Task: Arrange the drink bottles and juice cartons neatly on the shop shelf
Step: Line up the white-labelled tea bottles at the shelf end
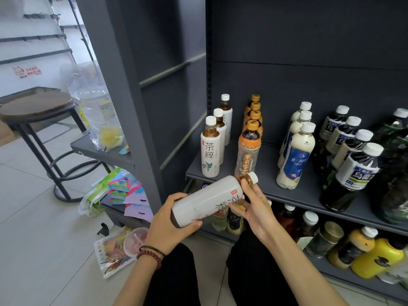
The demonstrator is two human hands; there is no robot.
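Two hands hold one white-labelled tea bottle (207, 200) tilted on its side in front of the grey shelf (273, 184): the left hand (170, 224) grips its base, the right hand (254, 204) pinches its neck below the white cap. Three matching bottles (210, 149) stand upright in a row on the shelf's left end, beside orange-capped ones (249, 149).

Label on held bottle (198, 202) is being partly covered by right hand (256, 208). Lower-shelf bottles (220, 219) are sitting half hidden behind both. Dark green bottles (397, 155) are running off the rt edge. Wall sticker (27, 72) txt is showing too blurred to read.
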